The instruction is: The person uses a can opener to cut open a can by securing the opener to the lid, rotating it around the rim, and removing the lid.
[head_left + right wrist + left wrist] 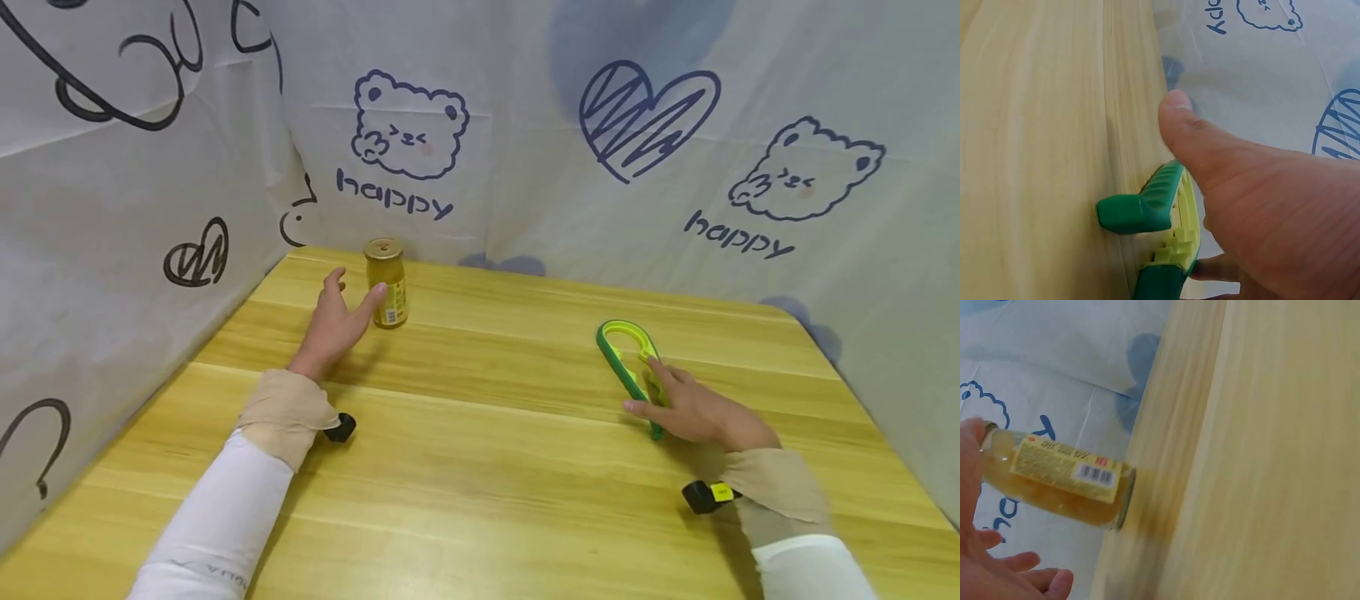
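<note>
While left grip (334, 323) gapes empty beside jar (385, 271), right grip (697, 408) spread, opener (621, 367) contact unclear

There are two hands (335, 323), one jar (386, 268), one green tool (634, 390) and one table (487, 483).

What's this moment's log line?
left hand: spread beside jar, contact unclear | right hand: at green tool, contact unclear | jar: upright, lid on
</note>
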Tool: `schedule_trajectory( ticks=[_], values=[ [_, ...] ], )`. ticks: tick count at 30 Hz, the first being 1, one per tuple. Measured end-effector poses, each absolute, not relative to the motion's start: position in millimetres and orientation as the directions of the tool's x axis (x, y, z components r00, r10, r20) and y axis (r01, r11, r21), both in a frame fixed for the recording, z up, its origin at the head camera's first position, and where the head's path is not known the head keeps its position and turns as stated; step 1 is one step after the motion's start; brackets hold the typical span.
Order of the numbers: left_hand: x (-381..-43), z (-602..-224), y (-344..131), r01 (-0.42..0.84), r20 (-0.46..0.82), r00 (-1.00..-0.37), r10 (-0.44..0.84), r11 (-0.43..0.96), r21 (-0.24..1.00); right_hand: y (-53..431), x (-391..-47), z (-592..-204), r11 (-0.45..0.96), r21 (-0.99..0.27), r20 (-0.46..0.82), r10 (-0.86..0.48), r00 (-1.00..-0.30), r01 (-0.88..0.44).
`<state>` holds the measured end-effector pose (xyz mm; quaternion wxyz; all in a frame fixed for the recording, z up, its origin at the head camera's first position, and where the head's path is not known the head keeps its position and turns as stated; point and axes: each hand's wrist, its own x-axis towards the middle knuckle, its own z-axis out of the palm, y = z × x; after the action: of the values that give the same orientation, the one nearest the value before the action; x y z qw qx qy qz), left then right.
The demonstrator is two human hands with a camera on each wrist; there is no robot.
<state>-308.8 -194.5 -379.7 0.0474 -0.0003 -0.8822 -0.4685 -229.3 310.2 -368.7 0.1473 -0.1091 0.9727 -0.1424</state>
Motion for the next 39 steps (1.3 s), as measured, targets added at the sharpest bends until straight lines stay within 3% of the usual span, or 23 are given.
schedule_trajectory(
  ticks=[6,14,21,31,39],
  values=[
    [-316.3,-387.8,-183.6,0.068,0.122,-0.989,-0.087,0.465,0.883,308.4,-228.7,-368.5,0.944,-0.291,-0.273,-0.239,-0.932,-0.157],
    [-324.6,-393.8,-169.8,0.08,0.152,-0.979,-0.135,0.427,0.901,309.0,-233.9,-372.6,0.936,-0.309,-0.181,-0.232,-0.956,-0.168],
    [-336.9,-396.1,-161.5,0.081,0.179,-0.961,-0.212,0.4,0.913,308.1,-236.2,-378.8,0.959,-0.245,-0.163,-0.185,-0.969,-0.142],
    [-361.2,-399.2,-156.8,0.139,0.236,-0.949,-0.21,0.394,0.909,307.7,-238.8,-379.7,0.967,-0.196,-0.126,-0.187,-0.974,-0.16],
    [-367.7,-402.6,-147.6,0.096,0.174,-0.949,-0.263,0.284,0.954,307.5,-240.7,-384.6,0.975,-0.185,-0.12,-0.145,-0.982,-0.121]
  ],
)
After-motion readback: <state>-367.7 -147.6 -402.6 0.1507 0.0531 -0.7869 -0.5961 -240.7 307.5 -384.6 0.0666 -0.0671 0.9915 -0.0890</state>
